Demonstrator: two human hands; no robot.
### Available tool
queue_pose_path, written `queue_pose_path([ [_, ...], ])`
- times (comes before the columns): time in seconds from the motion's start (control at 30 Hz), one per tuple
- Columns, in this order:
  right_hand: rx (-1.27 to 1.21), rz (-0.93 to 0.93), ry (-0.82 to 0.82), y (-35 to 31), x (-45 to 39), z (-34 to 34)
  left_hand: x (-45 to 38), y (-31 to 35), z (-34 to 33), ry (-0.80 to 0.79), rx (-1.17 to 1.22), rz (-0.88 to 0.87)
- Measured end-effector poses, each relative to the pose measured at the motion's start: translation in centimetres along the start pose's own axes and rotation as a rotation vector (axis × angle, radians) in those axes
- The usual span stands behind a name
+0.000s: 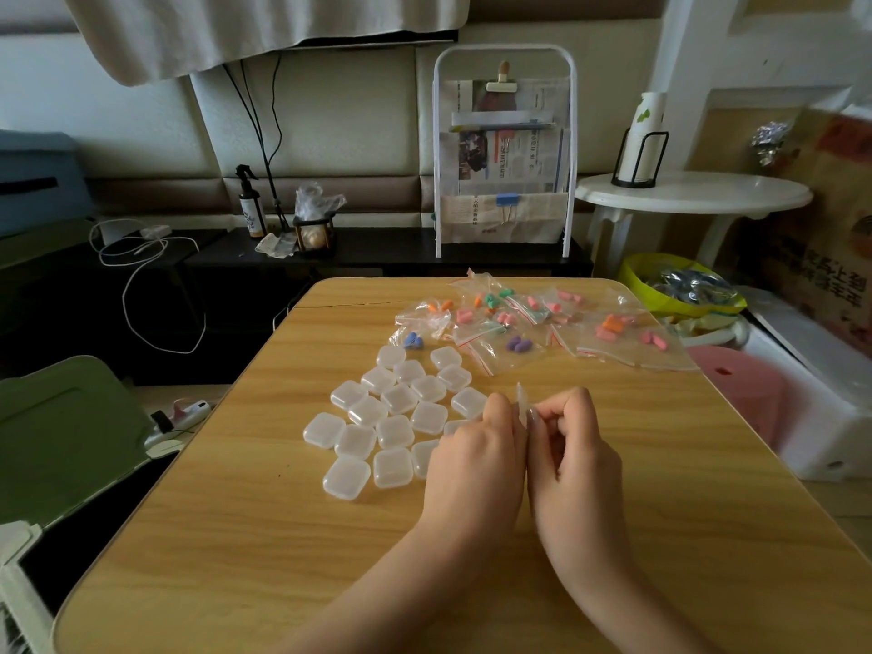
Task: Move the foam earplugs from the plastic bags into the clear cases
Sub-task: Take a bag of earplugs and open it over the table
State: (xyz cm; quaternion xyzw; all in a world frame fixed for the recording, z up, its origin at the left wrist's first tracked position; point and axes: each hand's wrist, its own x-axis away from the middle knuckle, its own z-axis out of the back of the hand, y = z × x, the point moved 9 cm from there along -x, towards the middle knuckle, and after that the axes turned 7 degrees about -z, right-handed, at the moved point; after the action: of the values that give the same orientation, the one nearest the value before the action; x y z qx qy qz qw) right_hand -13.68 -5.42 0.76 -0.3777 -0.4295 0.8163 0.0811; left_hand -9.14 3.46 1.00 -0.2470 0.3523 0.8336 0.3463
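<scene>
Both hands grasp one clear case (521, 403) above the desk (245, 535).
My left hand (476, 460) and right hand (573, 457) pinch it between them in a closed grip. Remaining cases (391, 417) lie left; bagged earplugs (519, 318) lie far, right.

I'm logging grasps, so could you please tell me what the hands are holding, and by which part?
Both hands, left and right, pinch one small clear plastic case between their fingertips by its edges, above the wooden table.
</scene>
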Motion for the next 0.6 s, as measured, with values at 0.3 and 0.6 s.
queue_pose_path([
  [0.3,0.19,0.143,0.122,-2.0,-0.1,1.9,-0.3,-0.6,0.2,-0.064,-0.084,0.044],
  [0.6,0.601,0.101,-0.2,-1.1,-0.3,-1.2,-0.9,1.0,2.2,0.024,-0.199,-0.127],
])
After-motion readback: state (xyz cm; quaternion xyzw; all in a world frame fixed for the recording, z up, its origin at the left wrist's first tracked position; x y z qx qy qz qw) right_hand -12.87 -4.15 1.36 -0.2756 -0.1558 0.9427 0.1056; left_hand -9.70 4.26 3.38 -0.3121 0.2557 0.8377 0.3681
